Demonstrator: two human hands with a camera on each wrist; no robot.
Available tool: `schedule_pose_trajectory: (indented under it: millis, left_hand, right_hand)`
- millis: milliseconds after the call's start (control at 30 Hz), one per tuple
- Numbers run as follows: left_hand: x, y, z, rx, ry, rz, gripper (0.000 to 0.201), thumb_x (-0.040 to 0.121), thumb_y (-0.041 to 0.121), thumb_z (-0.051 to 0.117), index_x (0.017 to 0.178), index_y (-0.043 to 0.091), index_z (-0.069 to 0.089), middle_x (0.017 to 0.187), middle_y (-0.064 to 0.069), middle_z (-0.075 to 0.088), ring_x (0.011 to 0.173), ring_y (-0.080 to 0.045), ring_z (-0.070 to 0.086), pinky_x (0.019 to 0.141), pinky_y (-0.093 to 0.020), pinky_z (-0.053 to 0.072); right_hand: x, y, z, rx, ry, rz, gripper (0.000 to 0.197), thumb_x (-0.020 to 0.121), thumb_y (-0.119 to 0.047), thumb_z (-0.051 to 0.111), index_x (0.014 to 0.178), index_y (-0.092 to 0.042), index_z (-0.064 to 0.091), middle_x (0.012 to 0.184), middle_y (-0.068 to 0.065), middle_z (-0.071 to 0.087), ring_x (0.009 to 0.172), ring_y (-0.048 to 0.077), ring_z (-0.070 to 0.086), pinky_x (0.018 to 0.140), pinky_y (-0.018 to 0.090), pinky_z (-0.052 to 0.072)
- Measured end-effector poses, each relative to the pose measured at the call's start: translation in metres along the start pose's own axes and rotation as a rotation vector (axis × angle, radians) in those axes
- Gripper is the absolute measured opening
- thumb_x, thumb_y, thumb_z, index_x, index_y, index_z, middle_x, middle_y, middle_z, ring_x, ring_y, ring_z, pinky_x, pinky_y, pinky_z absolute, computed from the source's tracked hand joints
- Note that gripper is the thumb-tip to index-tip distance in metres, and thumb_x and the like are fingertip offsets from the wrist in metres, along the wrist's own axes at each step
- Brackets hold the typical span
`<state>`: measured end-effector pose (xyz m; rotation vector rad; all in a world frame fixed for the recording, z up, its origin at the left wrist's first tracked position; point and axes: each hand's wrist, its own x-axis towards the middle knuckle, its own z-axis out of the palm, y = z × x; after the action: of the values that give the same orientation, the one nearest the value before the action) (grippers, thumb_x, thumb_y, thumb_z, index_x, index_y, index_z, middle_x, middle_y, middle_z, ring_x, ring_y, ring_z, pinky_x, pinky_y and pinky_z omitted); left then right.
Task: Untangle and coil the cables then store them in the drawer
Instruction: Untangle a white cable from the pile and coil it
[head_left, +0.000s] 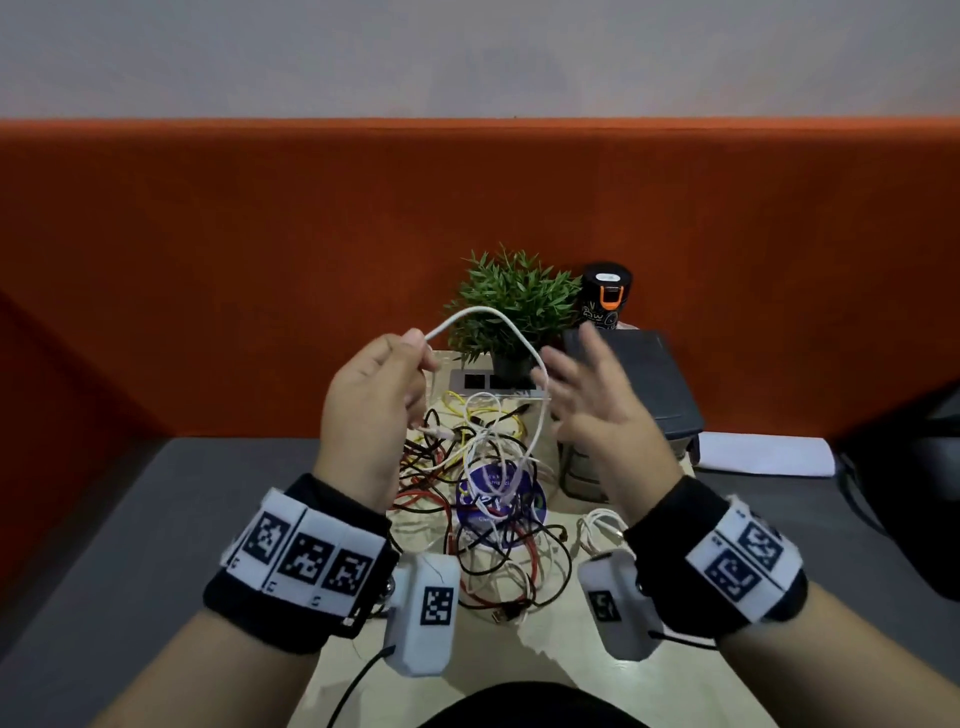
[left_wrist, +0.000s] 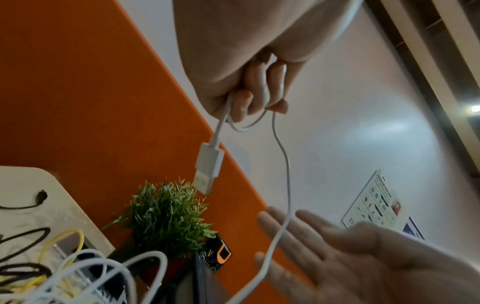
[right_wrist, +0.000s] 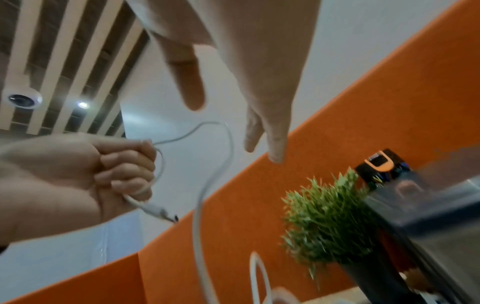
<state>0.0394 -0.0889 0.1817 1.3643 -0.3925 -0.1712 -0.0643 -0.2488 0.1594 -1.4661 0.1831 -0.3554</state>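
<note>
Left hand (head_left: 371, 410) grips the white cable (head_left: 488, 319); right hand (head_left: 597, 410) is open-fingered. Labels are illegible. Beige table (head_left: 550, 660); orange partition (head_left: 260, 249).

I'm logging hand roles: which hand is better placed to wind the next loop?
Probably the right hand: open and empty beside the hanging white cable, while the left hand grips its plug end.

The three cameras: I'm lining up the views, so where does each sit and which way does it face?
Head: on the head, looking down at both wrists and the cable tangle.
Left wrist: faces up along the left hand gripping the white cable.
Right wrist: faces up along the open right hand.
Shared: potted plant, both hands.
</note>
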Motion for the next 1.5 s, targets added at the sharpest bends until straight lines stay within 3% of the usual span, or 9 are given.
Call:
schedule_pose_trajectory:
  millis: [167,267,367,567,667,767,933,1133,1500]
  left_hand:
    - [-0.011,0.001,0.016,0.03,-0.193,-0.061,0.034,0.099,0.016,0.04,0.07,0.006,0.054,0.044,0.007,0.028,0.043,-0.01,0.021,0.05,-0.027,0.018]
    - [-0.012,0.004,0.021,-0.012,-0.253,-0.093,0.033,0.098,0.018,0.041,0.071,0.005,0.055,0.045,0.003,0.027,0.045,-0.012,0.023,0.048,-0.024,0.023]
    - [-0.013,0.005,0.021,-0.131,-0.316,-0.155,0.031,0.095,0.022,0.042,0.077,0.002,0.058,0.046,0.002,0.028,0.042,-0.011,0.025,0.047,-0.022,0.029]
    - [-0.017,0.008,0.025,-0.425,-0.422,-0.263,0.027,0.092,0.02,0.041,0.092,-0.001,0.057,0.05,0.002,0.036,0.042,-0.01,0.03,0.049,-0.023,0.037]
    - [-0.013,0.008,0.025,-0.482,-0.396,-0.235,0.022,0.091,0.019,0.04,0.094,0.002,0.055,0.055,0.0,0.044,0.046,-0.013,0.041,0.055,-0.024,0.048]
    - [-0.011,0.004,0.024,-0.433,-0.344,-0.158,0.019,0.089,0.019,0.042,0.092,0.004,0.052,0.057,-0.002,0.051,0.047,-0.014,0.047,0.07,-0.028,0.055]
    - [-0.009,-0.001,0.023,-0.198,-0.274,0.012,0.017,0.095,0.011,0.04,0.095,0.004,0.055,0.061,-0.006,0.059,0.049,-0.016,0.051,0.091,-0.032,0.051]
    - [-0.006,-0.005,0.02,-0.046,-0.239,0.058,0.022,0.099,0.013,0.039,0.102,0.007,0.06,0.069,-0.008,0.067,0.053,-0.018,0.057,0.073,-0.031,0.053]
    - [-0.01,-0.01,0.021,-0.188,-0.256,-0.035,0.024,0.099,0.01,0.037,0.108,0.005,0.059,0.073,-0.006,0.069,0.043,-0.01,0.041,0.049,-0.019,0.039]
  right_hand:
    - [0.0,-0.014,0.01,-0.235,0.025,-0.11,0.055,0.1,-0.013,0.043,0.144,-0.042,0.028,0.124,-0.011,0.058,0.109,0.003,0.06,0.098,0.024,0.044]
    - [0.002,-0.008,0.012,-0.195,0.105,-0.099,0.044,0.1,-0.009,0.044,0.134,-0.034,0.051,0.075,-0.001,0.055,0.061,0.014,0.054,0.063,0.027,0.051]
    - [0.008,0.006,0.007,-0.157,0.151,-0.041,0.038,0.1,-0.012,0.045,0.128,-0.035,0.058,0.058,-0.005,0.037,0.047,0.014,0.031,0.044,0.027,0.033]
    - [0.012,0.037,0.005,-0.161,-0.009,0.133,0.039,0.099,-0.009,0.044,0.13,-0.029,0.057,0.062,0.01,0.046,0.054,0.012,0.038,0.045,0.014,0.03]
    - [0.002,0.05,0.012,-0.262,-0.079,0.19,0.035,0.1,-0.012,0.045,0.103,-0.038,0.067,0.06,-0.003,0.047,0.052,0.011,0.037,0.046,0.025,0.029]
    - [-0.006,0.048,0.02,-0.391,-0.18,0.155,0.026,0.1,-0.016,0.045,0.121,-0.017,0.061,0.063,-0.002,0.042,0.054,0.008,0.037,0.051,0.026,0.032]
    - [-0.012,0.024,0.025,-0.655,-0.294,0.049,0.036,0.101,-0.021,0.043,0.134,-0.035,0.049,0.056,-0.014,0.05,0.051,-0.003,0.046,0.053,0.01,0.033]
    - [-0.017,-0.001,0.03,-0.897,-0.375,-0.016,0.033,0.101,-0.027,0.042,0.07,-0.04,0.037,0.067,-0.008,0.044,0.063,0.005,0.042,0.06,0.025,0.034]
    - [-0.012,0.005,0.033,-1.197,-0.333,0.024,0.015,0.102,-0.025,0.033,0.102,-0.018,0.047,0.081,0.002,0.051,0.078,0.027,0.052,0.065,0.036,0.041]
